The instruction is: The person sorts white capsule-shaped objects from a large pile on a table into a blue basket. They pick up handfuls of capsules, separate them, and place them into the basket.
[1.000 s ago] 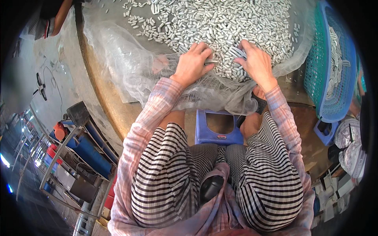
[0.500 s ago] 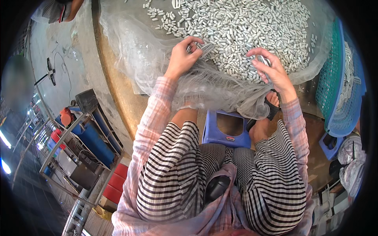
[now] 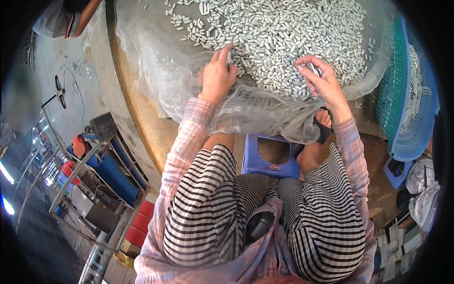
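A broad heap of small, silver-grey, capsule-shaped pieces (image 3: pixel 293 38) is spread over a sheet of fine translucent netting (image 3: pixel 165 71). At the heap's near left edge is my left hand (image 3: pixel 217 78), back upward. A silver piece shows at its index finger and thumb; its other fingers are partly hidden. Over the near right part of the heap, my right hand (image 3: pixel 326 85) is curled round several of the same silver pieces (image 3: pixel 314 70), with thumb and index finger close together. The gathered near edge of the netting hangs between my forearms, above my knees.
At the right stand a green basket (image 3: pixel 388 90) and a blue basket (image 3: pixel 410 144), with pale, long pieces (image 3: pixel 412 94) inside. A blue plastic stool (image 3: pixel 253 163) is between my legs. Another person's arm (image 3: pixel 87 19) shows at the upper left. A metal-framed cart (image 3: pixel 113 175) stands left.
My left hand has turned and its fingers now point forward at the heap's edge; the silver pieces that showed in it are mostly hidden. The right hand remains curled round its pieces.
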Demonstrator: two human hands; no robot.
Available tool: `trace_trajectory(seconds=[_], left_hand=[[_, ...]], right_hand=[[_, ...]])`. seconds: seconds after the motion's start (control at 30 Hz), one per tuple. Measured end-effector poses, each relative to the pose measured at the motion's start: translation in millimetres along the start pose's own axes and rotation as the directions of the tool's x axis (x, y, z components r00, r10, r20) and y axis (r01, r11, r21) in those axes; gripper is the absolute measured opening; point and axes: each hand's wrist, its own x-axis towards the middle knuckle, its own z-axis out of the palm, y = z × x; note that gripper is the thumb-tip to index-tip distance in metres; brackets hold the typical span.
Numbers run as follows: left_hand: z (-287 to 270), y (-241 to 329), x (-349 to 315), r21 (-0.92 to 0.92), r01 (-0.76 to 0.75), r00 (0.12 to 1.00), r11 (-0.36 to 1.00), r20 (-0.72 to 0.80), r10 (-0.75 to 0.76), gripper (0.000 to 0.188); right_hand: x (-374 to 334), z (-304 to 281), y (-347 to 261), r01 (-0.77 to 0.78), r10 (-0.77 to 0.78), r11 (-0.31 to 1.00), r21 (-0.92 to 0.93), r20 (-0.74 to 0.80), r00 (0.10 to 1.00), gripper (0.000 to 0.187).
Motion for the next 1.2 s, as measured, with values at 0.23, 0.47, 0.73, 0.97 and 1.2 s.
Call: trace_trajectory(seconds=[0.23,0.47,0.73,0.97,1.2], left_hand=[[-39.4,14.2,-2.5,-0.652,0.377,0.925,0.658,0.235,-0.298,0.039],[-71.5,106.1,2.5,-0.598,0.407,0.827,0.691,0.563,0.000,0.025],[-55.8,279.5,40.0,-0.603,0.176,0.722,0.778,0.616,0.314,0.019],[100.1,431.7,70.6,-0.660,-0.591,0.590,0.465,0.039,0.806,0.041],[125.0,364.0,15.9,-0.807,0.270,0.823,0.524,0.477,0.310,0.022]], right_hand=[[-2.7,1.6,3.6,-0.063,0.065,0.998,-0.028,0.054,0.996,0.018],[-23.5,21.3,-30.1,0.162,-0.162,0.987,-0.011,0.029,0.986,0.021],[-144.5,-128.9,-64.1,0.824,-0.518,0.553,0.119,-0.726,0.452,0.017],[-169.2,-263.9,-28.7,0.099,-0.733,0.655,-0.749,-0.662,-0.154,0.017],[-248.7,-268.5,-5.4,0.907,-0.355,0.406,-0.107,-0.934,0.049,0.019]])
